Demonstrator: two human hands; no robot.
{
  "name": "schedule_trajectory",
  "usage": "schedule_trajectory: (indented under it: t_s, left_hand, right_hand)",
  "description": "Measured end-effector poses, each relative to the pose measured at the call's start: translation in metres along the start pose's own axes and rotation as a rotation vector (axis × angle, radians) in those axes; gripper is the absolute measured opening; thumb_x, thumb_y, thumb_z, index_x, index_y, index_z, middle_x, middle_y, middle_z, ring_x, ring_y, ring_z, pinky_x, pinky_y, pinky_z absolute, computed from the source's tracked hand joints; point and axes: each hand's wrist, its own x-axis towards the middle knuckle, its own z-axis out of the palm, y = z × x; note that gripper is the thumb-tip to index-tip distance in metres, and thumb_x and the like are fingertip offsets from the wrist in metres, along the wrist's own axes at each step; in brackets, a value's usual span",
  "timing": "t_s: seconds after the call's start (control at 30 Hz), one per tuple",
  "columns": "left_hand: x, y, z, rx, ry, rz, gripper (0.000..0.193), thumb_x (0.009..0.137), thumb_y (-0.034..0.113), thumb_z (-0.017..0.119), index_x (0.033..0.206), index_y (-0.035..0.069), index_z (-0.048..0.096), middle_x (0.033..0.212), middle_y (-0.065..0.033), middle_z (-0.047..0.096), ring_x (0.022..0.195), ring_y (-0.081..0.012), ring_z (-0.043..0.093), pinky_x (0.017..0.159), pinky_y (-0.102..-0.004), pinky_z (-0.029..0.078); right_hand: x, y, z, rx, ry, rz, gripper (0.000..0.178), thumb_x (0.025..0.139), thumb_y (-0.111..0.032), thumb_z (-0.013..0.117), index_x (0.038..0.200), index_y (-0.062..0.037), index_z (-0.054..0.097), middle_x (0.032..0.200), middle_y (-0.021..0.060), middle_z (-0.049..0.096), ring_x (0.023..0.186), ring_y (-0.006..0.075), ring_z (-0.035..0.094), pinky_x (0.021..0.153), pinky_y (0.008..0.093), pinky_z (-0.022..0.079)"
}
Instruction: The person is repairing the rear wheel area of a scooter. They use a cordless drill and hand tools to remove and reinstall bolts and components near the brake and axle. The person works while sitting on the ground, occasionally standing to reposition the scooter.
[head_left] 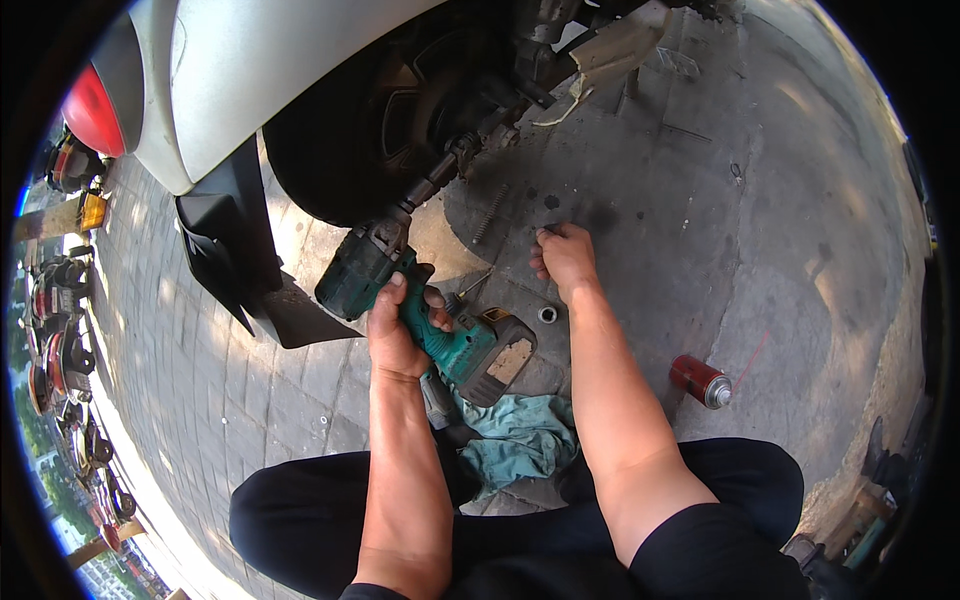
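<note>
My left hand (397, 325) is wrapped round the grip of a teal and black cordless impact wrench (440, 335). The wrench's long socket extension (430, 185) reaches up to metal parts beside a black wheel (345, 130). Its battery end points down to the right. Over the pavement right of the wrench, my right hand (567, 257) is closed with fingers curled. A dark bit shows at its fingertips, too small to name. Just below that hand a metal socket (547, 314) lies on the ground. A coil spring (490, 214) and a screwdriver (470, 288) lie between the hands.
A white vehicle panel (250, 60) with a red light (92, 112) overhangs the upper left. A black mudguard (235, 240) hangs beneath it. A teal rag (520, 440) lies between my knees. On the right, a red spray can (700, 381) lies on its side.
</note>
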Motion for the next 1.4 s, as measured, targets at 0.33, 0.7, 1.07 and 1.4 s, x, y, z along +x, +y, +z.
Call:
schedule_trajectory:
  t_s: [0.33,0.7,1.07,1.4]
  left_hand:
    - [0.001,0.001,0.003,-0.013,0.044,-0.052,0.049,0.085,0.045,0.058,0.11,0.002,0.059,0.073,-0.0077,0.058,0.056,-0.0185,0.051,0.054,-0.0331,0.045]
    - [-0.001,0.0,0.009,0.041,0.077,-0.023,0.047,0.086,0.043,0.057,0.109,0.002,0.059,0.071,-0.0065,0.057,0.056,-0.0181,0.05,0.054,-0.0325,0.045]
    - [-0.001,0.002,0.01,-0.003,0.073,-0.03,0.045,0.086,0.04,0.059,0.106,0.001,0.059,0.069,-0.0069,0.056,0.055,-0.0187,0.051,0.054,-0.0333,0.045]
    - [-0.002,0.001,0.014,-0.078,0.1,-0.048,0.041,0.085,0.036,0.063,0.106,0.001,0.061,0.069,-0.007,0.059,0.055,-0.019,0.054,0.054,-0.0324,0.047]
  right_hand:
    - [-0.017,0.052,-0.014,-1.031,-0.162,-0.018,0.039,0.083,-0.026,0.069,0.115,-0.003,0.065,0.122,0.022,0.062,0.12,0.0367,0.056,0.096,0.0429,0.049]
    - [-0.01,-0.035,0.011,0.461,-0.39,-0.259,0.027,0.089,-0.006,0.056,0.115,-0.0005,0.062,0.081,0.0033,0.06,0.062,0.0106,0.056,0.054,0.0284,0.048]
    - [-0.031,-0.073,0.056,0.211,-0.331,-0.598,0.055,0.085,-0.008,0.054,0.139,-0.0019,0.05,0.068,-0.0004,0.053,0.053,0.0066,0.047,0.049,0.0238,0.042]
    - [-0.037,-0.075,0.07,0.127,-0.279,-0.574,0.068,0.083,-0.008,0.057,0.147,0.0001,0.037,0.07,0.0015,0.055,0.052,0.0076,0.049,0.048,0.025,0.044]
